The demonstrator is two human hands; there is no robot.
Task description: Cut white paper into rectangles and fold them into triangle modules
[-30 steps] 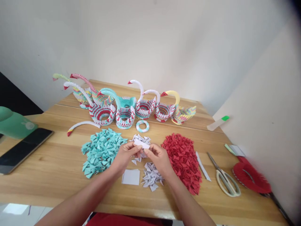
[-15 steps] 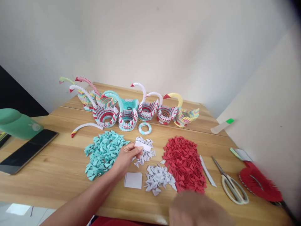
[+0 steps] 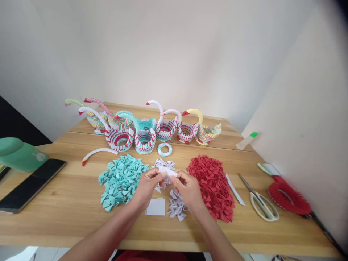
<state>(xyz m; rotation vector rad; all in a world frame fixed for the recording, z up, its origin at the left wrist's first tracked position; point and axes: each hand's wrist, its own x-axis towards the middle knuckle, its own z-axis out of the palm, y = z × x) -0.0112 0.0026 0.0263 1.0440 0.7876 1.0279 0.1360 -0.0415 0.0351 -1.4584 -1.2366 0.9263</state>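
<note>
Left hand (image 3: 149, 183): closed in a pinch on the left end of a white paper (image 3: 168, 171). Right hand (image 3: 187, 185): likewise pinched, at the right end. The paper is held up between both, in line with the far white pile (image 3: 165, 164); it is strip-shaped, apparently part-folded, and not yet a pointed piece.

Done: pointed pieces in the near white pile (image 3: 177, 207), teal pile (image 3: 123, 181) and red pile (image 3: 212, 185); finished-looking swans (image 3: 145, 142) at the rear of the surface (image 3: 67, 188). Outstanding, in my judgement: further folds on the paper, then the flat sheets (image 3: 155, 207). Sheet count cannot be told.
</note>
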